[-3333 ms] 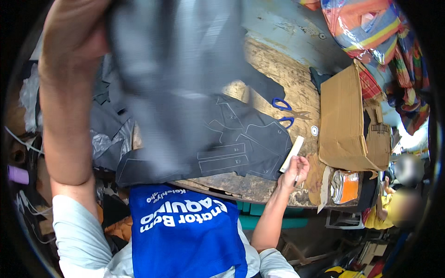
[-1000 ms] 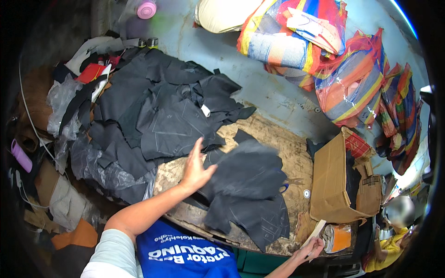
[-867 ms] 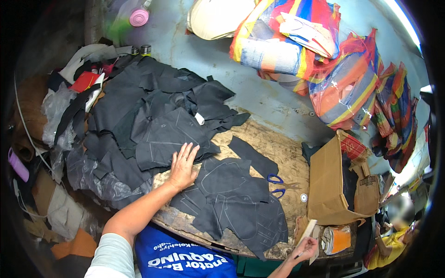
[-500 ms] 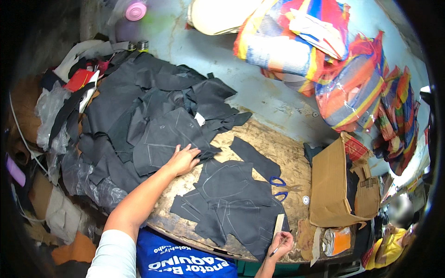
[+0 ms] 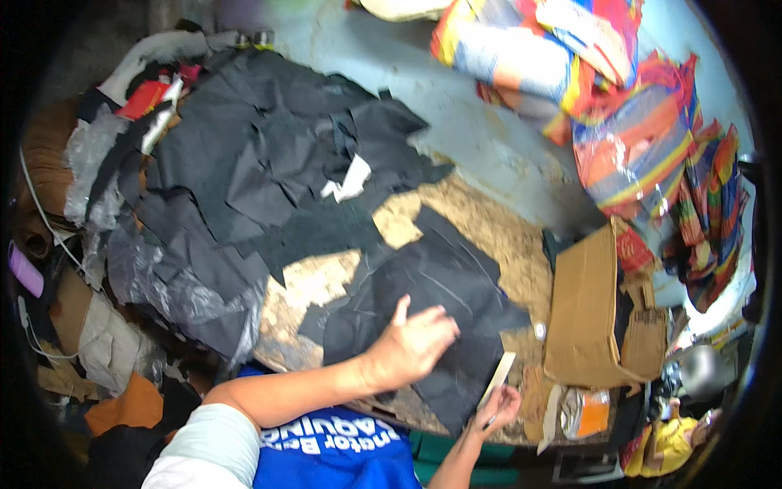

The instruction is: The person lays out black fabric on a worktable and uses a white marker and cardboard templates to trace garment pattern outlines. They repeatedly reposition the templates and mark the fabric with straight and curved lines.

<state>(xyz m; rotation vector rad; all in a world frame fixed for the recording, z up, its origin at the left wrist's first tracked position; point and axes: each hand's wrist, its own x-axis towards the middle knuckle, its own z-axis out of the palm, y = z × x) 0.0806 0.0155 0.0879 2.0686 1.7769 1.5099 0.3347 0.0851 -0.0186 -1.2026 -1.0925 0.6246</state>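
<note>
My left hand (image 5: 411, 346), slightly blurred, is over a black sheet-material piece (image 5: 440, 277) with pale drawn lines. Its thumb stands apart and the fingers are stretched out. This piece covers much of the other cut black pieces below it. Close to the table's front right, my right hand (image 5: 500, 407) is closed around a thin dark pen (image 5: 489, 423). A flat cream-coloured strip, like a short ruler (image 5: 503, 369), sticks up from the same hand. The blue-handled scissors are almost wholly hidden beneath the piece.
A big heap of black pieces (image 5: 244, 163) fills the worn wooden table's (image 5: 521, 220) left side, with a white scrap (image 5: 350, 179) on it. An open cardboard box (image 5: 582, 310) stands at the right. Colourful mesh bags (image 5: 635, 147) hang by the wall. A person in yellow (image 5: 664, 444) is far right.
My left hand has moved right from the heap, and the chalk-lined piece from there now lies over the others, covering the scissors. More of the white scrap shows. My right hand keeps its grip.
</note>
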